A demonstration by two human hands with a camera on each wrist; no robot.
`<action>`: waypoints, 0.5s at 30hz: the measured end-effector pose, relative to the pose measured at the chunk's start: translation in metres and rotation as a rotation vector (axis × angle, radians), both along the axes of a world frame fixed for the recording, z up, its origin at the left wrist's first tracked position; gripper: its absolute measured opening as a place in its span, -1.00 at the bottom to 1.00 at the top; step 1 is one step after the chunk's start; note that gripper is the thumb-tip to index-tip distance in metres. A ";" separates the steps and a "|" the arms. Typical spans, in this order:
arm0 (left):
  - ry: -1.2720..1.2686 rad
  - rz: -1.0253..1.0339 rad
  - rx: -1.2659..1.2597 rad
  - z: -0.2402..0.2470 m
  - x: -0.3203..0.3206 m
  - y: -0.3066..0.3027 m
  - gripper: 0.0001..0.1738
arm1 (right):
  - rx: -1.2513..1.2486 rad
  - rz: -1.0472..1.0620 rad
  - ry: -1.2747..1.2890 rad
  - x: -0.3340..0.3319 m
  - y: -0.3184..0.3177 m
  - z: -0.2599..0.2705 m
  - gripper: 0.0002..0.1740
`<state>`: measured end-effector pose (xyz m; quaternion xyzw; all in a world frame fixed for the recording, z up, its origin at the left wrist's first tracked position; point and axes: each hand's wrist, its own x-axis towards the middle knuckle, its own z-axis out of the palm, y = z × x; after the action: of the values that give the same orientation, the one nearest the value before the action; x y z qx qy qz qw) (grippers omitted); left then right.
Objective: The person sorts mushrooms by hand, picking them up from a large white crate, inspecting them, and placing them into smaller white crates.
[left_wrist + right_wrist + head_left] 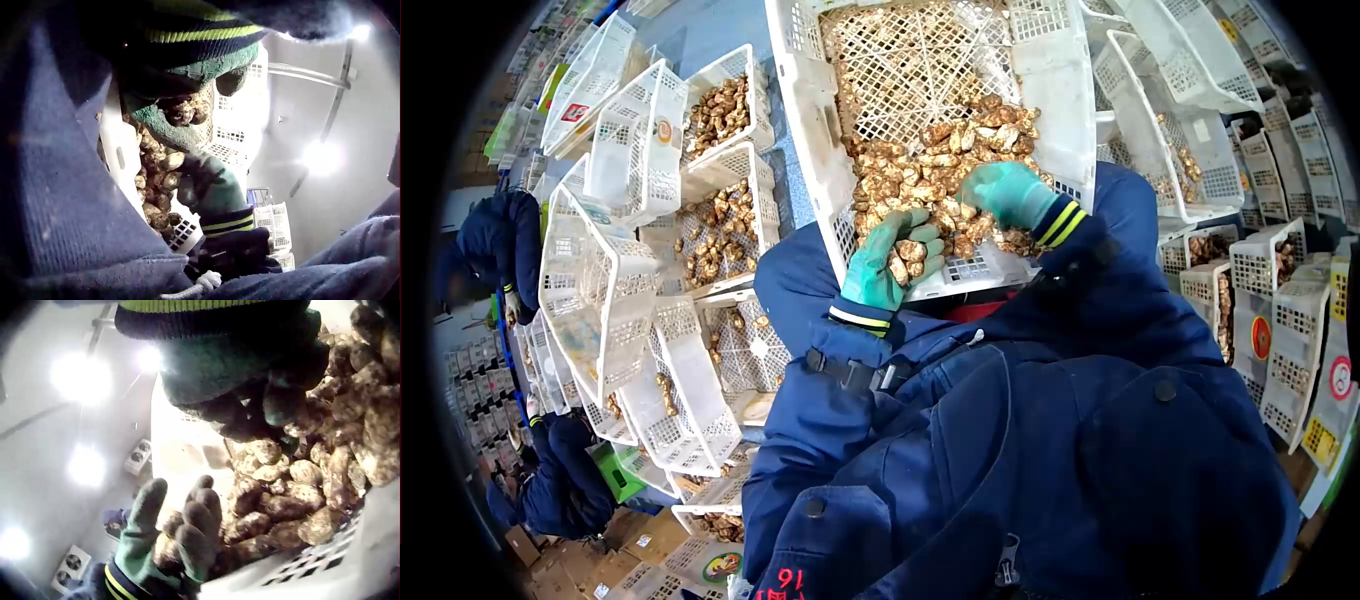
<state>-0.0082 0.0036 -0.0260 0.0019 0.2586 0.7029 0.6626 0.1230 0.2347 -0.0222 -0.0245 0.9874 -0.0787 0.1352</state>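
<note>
A white plastic crate on the person's lap holds a heap of brown, knobbly, soil-marked pieces. The left hand, in a green glove, is palm up at the crate's near left corner, its fingers curled round a few pieces; the right wrist view shows them between thumb and fingers. The right hand, also gloved in green, is over the heap at the right, fingers bent down among the pieces. Its fingertips are partly hidden in the right wrist view, so a held piece cannot be made out.
White crates with similar pieces stand at the left, beside tilted crates. More crates are stacked at the right. Two people in dark blue clothes are at the far left. A blue surface lies behind the lap crate.
</note>
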 end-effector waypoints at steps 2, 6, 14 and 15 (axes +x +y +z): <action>0.014 -0.012 0.016 0.007 0.004 0.004 -0.42 | -0.682 -0.493 0.142 0.002 -0.016 0.033 -0.68; 0.053 0.012 -0.030 0.014 0.010 0.002 -0.36 | -0.601 -0.461 0.214 -0.008 -0.076 0.094 -0.77; 0.044 0.126 0.023 0.032 0.006 0.002 -0.48 | -1.615 -1.001 0.232 0.012 -0.061 0.036 -0.55; 0.038 0.207 0.052 0.034 0.006 0.005 -0.48 | -2.023 -1.222 -0.049 0.009 -0.077 0.054 -0.47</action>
<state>-0.0024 0.0082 0.0085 0.0058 0.2518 0.7738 0.5812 0.1318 0.1578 0.0314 0.3575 0.3211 -0.8769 0.0132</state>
